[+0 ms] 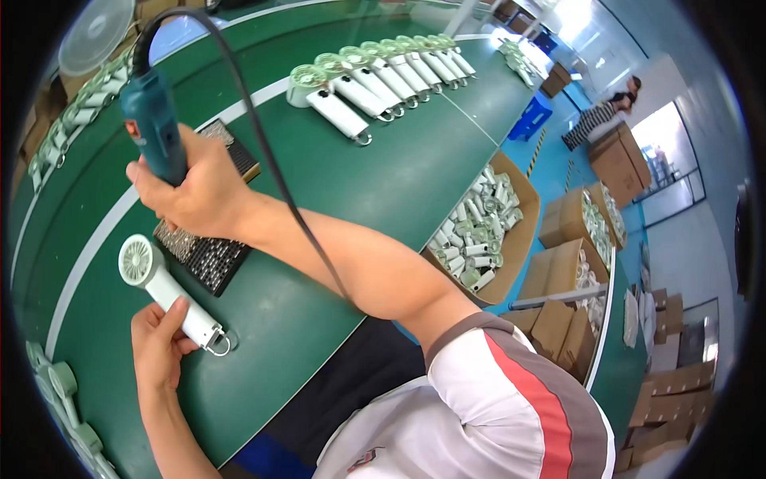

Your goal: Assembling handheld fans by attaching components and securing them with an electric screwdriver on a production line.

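My left hand (159,339) is closed around the handle of a small white handheld fan (174,299) with a pale green round head. The fan lies tilted over the green table, its head toward the far left and a metal loop at its handle end. Raised above the table, my right hand (203,184) grips a teal corded electric screwdriver (153,120). The black cord (263,148) arcs over my right forearm. Beneath that hand is a black gridded screw tray (211,259) holding many tiny screws, partly hidden by the hand and wrist.
A row of similar fans (375,88) lies on the green table (335,172) at the far side. More fans (68,391) stand along the left. An open cardboard box (519,180) full of fans sits beside the table, right. Further cartons (618,164) and a person (594,120) are beyond.
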### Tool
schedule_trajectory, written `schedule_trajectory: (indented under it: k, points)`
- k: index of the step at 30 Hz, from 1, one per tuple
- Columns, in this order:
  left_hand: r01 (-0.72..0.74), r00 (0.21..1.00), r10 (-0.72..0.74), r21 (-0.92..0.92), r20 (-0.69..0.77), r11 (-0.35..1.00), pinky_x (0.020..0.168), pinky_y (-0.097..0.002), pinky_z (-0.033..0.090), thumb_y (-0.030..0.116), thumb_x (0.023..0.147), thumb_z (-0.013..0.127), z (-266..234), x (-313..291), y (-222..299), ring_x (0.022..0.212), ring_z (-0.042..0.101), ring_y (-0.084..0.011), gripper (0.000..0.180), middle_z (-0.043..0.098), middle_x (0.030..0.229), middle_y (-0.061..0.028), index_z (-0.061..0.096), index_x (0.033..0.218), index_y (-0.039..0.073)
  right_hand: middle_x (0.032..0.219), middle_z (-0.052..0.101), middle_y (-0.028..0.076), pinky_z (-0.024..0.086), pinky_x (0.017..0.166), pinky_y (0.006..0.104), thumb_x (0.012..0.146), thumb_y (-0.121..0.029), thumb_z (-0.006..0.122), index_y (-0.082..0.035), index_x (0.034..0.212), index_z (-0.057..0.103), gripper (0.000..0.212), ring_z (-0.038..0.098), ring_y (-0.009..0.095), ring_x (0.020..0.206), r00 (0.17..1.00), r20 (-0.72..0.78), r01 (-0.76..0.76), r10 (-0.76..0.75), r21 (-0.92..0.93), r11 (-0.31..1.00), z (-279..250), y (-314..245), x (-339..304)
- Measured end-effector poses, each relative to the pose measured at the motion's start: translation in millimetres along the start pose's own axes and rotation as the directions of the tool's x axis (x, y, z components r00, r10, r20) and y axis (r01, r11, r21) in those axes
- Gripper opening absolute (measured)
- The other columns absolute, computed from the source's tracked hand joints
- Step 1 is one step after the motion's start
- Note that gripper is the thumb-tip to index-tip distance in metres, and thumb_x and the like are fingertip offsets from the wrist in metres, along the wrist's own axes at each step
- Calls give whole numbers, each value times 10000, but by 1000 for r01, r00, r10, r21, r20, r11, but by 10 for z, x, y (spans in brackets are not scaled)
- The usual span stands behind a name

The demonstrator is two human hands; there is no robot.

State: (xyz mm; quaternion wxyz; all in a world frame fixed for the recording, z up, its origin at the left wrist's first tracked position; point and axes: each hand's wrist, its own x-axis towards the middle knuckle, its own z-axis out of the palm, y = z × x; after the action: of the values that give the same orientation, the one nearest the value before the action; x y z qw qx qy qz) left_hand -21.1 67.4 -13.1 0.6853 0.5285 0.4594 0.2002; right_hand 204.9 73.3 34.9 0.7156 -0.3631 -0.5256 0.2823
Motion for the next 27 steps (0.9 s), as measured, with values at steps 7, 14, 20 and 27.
schedule_trajectory:
  k: [7, 14, 20, 27]
  points:
    - [17, 1000, -17, 18, -22, 1000, 580, -326, 642, 208, 993, 692, -80, -96, 27, 693, 744, -215, 289, 724, 844, -143, 633, 1003, -75, 676, 625, 11, 505, 452, 274, 970, -169, 711, -29, 1027, 579, 201, 610, 84, 534, 999, -7, -43, 43, 80, 996, 41, -59, -25]
    - [32, 999, -33, 12, 32, 999, 670, -288, 622, 304, 933, 778, 138, -22, 187, 816, 743, -194, 455, 744, 953, -159, 677, 1091, -110, 607, 617, 51, 514, 496, 315, 1035, -207, 646, 12, 997, 645, 222, 626, 162, 510, 998, -62, -22, 16, -90, 996, -156, -100, -17]
    - [33, 998, -33, -1, 57, 999, 698, -308, 645, 284, 921, 794, 42, -57, 140, 809, 759, -228, 449, 746, 947, -195, 680, 1062, -127, 650, 607, 89, 522, 488, 357, 1026, -205, 654, 60, 1055, 612, 269, 602, 201, 506, 997, -83, -6, 5, -10, 1000, -94, -42, -53]
    - [48, 998, -49, 11, 45, 999, 705, -317, 653, 271, 910, 808, 41, -64, 152, 814, 758, -226, 444, 742, 935, -192, 681, 1056, -128, 642, 591, 85, 525, 487, 374, 1033, -189, 631, 79, 1080, 593, 274, 589, 205, 512, 996, -80, 32, -31, 5, 999, -124, 14, -41]
